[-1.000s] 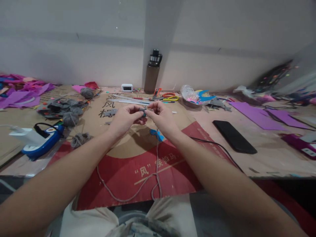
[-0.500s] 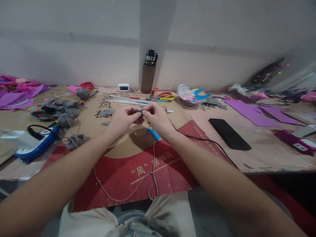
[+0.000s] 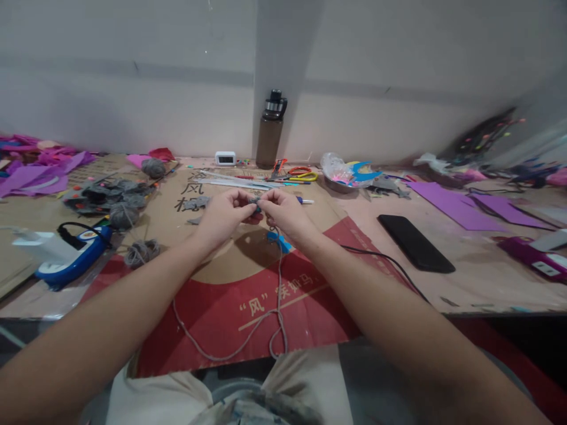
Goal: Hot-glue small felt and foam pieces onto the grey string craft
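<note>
Both hands meet above the cardboard, fingertips pinched together round a small grey yarn piece (image 3: 256, 202), mostly hidden by the fingers. My left hand (image 3: 230, 213) grips it from the left, thumb against forefinger. My right hand (image 3: 282, 210) closes on its other side. Grey yarn (image 3: 280, 277) hangs below my right hand and loops over the red part of the cardboard sheet (image 3: 212, 324). Just beyond the right hand shows a thin blue and whitish stick (image 3: 306, 202); whether the hand touches it is unclear. A blue scrap (image 3: 279, 241) lies beneath.
Yarn balls (image 3: 140, 252) and grey felt pieces (image 3: 106, 195) lie left, near a blue plug-in device (image 3: 73, 260). Scissors (image 3: 301, 175), a bottle (image 3: 269, 136) and a small white clock (image 3: 225, 158) are at the back. A black phone (image 3: 415, 243) and purple sheets (image 3: 456, 205) lie right.
The whole view has shifted slightly, so everything sits a little further right. Both hands keep pinching the yarn piece, with only slight finger movement.
</note>
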Action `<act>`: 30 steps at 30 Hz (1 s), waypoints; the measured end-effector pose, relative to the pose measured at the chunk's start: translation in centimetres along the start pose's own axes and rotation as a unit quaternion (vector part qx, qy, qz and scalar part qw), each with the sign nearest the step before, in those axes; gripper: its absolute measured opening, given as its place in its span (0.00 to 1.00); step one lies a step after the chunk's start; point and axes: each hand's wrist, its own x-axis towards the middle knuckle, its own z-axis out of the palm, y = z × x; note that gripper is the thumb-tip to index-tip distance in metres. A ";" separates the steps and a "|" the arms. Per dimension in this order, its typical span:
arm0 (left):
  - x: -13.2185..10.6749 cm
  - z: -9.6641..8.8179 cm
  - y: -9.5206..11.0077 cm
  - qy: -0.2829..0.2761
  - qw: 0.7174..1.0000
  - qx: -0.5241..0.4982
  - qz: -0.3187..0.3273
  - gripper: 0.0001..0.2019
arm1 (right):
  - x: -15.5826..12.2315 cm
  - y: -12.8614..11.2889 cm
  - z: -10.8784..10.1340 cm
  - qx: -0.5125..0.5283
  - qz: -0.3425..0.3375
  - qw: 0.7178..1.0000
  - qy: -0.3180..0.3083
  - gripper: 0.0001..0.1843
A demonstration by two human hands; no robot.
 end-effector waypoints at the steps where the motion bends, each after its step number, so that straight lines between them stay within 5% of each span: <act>1: -0.1 0.0 0.0 -0.001 1.000 0.010 0.002 0.09 | 0.0 0.1 -0.1 -0.022 -0.007 1.000 0.007 0.10; 11: 0.5 -1.1 0.4 0.069 0.997 0.035 -0.015 0.06 | 0.0 -0.3 -0.7 -0.076 -0.071 0.994 -0.016 0.11; 18: 0.6 -0.9 0.2 0.035 0.996 -0.038 -0.069 0.07 | -0.1 -0.2 -0.6 -0.145 -0.157 0.977 0.017 0.10; 30: 0.6 -0.9 -0.6 -0.003 0.999 -0.025 -0.040 0.09 | 0.2 0.4 -0.6 -0.085 -0.055 0.995 0.020 0.10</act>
